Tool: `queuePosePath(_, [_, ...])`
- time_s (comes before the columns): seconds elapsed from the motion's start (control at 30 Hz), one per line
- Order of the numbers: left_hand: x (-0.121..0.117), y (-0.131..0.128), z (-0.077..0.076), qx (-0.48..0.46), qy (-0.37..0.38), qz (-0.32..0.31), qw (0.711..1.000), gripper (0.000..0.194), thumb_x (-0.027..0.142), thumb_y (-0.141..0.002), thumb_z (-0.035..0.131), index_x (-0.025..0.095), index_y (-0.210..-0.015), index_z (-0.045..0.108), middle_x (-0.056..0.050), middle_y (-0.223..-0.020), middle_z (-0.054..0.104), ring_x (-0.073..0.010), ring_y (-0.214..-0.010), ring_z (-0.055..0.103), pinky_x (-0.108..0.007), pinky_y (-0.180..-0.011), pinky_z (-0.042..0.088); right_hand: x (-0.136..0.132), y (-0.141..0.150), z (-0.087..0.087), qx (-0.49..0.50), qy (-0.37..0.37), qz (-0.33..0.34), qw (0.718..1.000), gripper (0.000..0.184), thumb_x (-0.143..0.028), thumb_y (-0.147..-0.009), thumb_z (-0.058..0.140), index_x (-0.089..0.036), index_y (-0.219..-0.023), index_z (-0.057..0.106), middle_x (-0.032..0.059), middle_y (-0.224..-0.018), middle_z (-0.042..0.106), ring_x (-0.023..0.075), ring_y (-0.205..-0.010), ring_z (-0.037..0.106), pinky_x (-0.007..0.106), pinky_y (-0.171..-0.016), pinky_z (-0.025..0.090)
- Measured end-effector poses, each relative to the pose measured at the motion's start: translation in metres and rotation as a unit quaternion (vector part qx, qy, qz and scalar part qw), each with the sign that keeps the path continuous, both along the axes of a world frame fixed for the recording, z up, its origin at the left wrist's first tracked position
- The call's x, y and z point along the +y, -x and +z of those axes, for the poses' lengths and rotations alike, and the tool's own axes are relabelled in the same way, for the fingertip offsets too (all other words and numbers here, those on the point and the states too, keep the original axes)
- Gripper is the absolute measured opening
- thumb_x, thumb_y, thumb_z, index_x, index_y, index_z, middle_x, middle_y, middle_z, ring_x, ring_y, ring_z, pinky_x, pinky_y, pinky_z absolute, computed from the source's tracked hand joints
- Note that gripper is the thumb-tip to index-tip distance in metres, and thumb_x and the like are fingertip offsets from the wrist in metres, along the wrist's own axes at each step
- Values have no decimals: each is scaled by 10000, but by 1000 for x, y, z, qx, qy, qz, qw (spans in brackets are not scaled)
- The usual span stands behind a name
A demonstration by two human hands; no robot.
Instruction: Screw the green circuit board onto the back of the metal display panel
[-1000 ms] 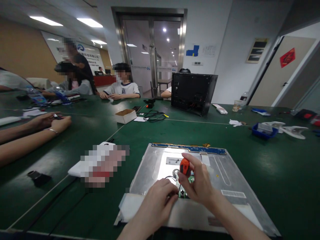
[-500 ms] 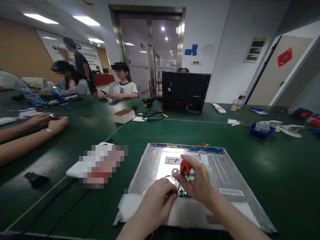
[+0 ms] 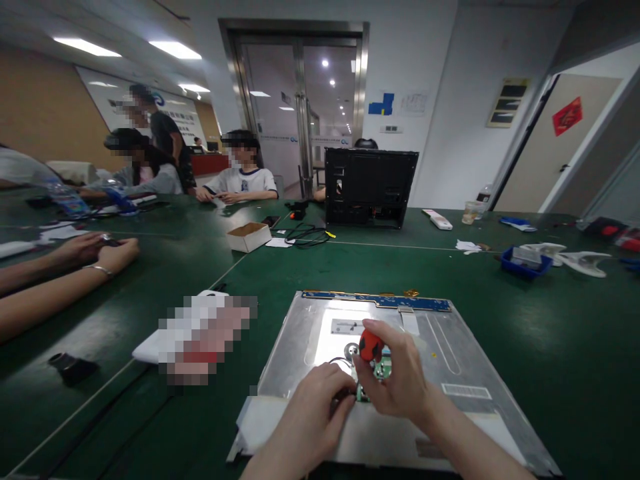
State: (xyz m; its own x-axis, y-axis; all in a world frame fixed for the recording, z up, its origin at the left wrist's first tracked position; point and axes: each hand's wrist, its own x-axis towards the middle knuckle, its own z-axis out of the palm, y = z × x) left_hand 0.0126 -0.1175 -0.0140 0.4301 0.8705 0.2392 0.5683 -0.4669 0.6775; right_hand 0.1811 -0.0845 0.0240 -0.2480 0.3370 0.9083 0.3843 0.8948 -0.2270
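Observation:
A flat metal-backed display panel [image 3: 290, 340] lies in front of me, with a blue circuit strip [image 3: 415, 304] along its far edge. My right hand [image 3: 403, 373] grips the red and black handle of a screwdriver [image 3: 371, 345] between thumb and fingers. The screwdriver stands roughly upright over a small green circuit board [image 3: 384, 368]; its tip is hidden. At the board's left edge, my left hand [image 3: 320, 407] has thumb and fingers pinched together. What they hold, if anything, is hidden. A thin dark cable [image 3: 340, 360] curves just beyond the left fingers.
Left of the panel lies a white, partly blurred object [image 3: 150, 343] and a black cylindrical piece [image 3: 70, 367]. Another person's hands [image 3: 113, 253] work at the left. Farther back are an open box [image 3: 249, 237], a black monitor housing [image 3: 370, 190] and a blue tray [image 3: 525, 263].
The screwdriver handle has turned slightly in my right hand, its black patches now facing differently. My left hand stays at the board's edge. The view has shifted slightly.

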Motion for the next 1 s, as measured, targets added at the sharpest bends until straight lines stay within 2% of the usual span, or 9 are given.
queuePosePath(0.47, [0,0,-4,-11,0,-2,1000,159,149,-833,543,196,-905,677,-83,-903,669,-240,-879,604,-333,-805,482,1,2,-3,7,-11,-44,999,398,-238,-932,522,-215,-1312,406,-14,-719,616,152,-526,567,258,-456,482])
queuePosePath(0.73, [-1,0,-2,2,11,-5,1000,153,142,-853,529,190,-900,666,-86,-919,668,-242,-883,592,-326,-770,458,-3,-2,-1,-8,8,4,1000,521,-155,-879,472,-167,-1389,365,48,-821,647,186,-624,619,295,-503,521])
queuePosePath(1.0, [-1,0,-2,-1,-3,2,1000,159,173,-853,529,195,-897,680,-85,-889,663,-235,-850,592,-329,-773,473,-3,-1,-3,1,-25,-37,999,467,-176,-905,481,-174,-1365,401,72,-892,674,192,-688,653,315,-575,557])
